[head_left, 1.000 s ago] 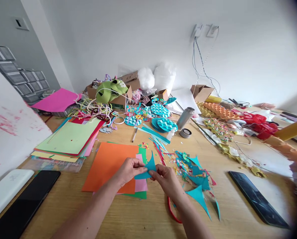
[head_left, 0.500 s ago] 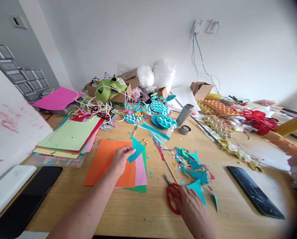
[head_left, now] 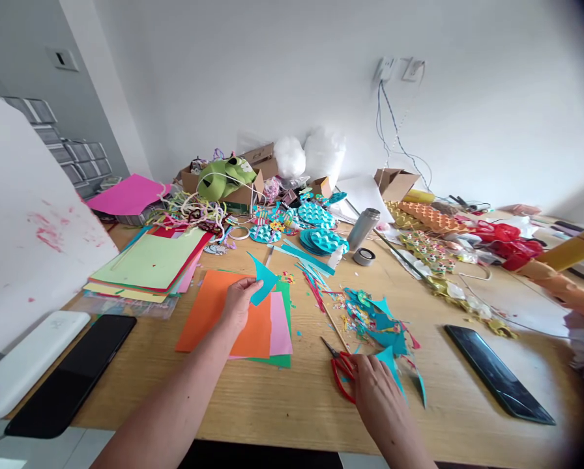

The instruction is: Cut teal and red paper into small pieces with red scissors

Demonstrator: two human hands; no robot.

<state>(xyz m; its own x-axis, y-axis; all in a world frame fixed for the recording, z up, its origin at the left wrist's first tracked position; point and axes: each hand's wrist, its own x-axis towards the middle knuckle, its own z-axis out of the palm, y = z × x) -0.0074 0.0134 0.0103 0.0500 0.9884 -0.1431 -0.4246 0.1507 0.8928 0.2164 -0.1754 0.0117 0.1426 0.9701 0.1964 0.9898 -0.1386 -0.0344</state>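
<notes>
My left hand (head_left: 240, 301) is raised over the sheets, its thumb and fingers closed on the edge of a pointed piece of teal paper (head_left: 264, 281). Under it lies a stack of an orange sheet (head_left: 204, 319), a pink sheet (head_left: 281, 329) and a green sheet (head_left: 284, 360). My right hand (head_left: 377, 391) is at the front of the table, fingers closed at the handles of red-handled scissors (head_left: 339, 368). The blades are together and point away to the left. Its fingertips hide part of one handle loop. Teal paper offcuts (head_left: 390, 335) lie just beyond that hand.
Coloured paper (head_left: 145, 264) is piled at the left, near a white power bank (head_left: 42, 358) and a black phone (head_left: 72, 374). Another phone (head_left: 500, 371) lies right. A steel flask (head_left: 364, 228), tape roll (head_left: 364, 256) and teal discs (head_left: 316, 241) stand farther back.
The view has shifted slightly, showing more of the table's front edge. My left hand still holds the teal piece, and my right hand remains at the scissors.
</notes>
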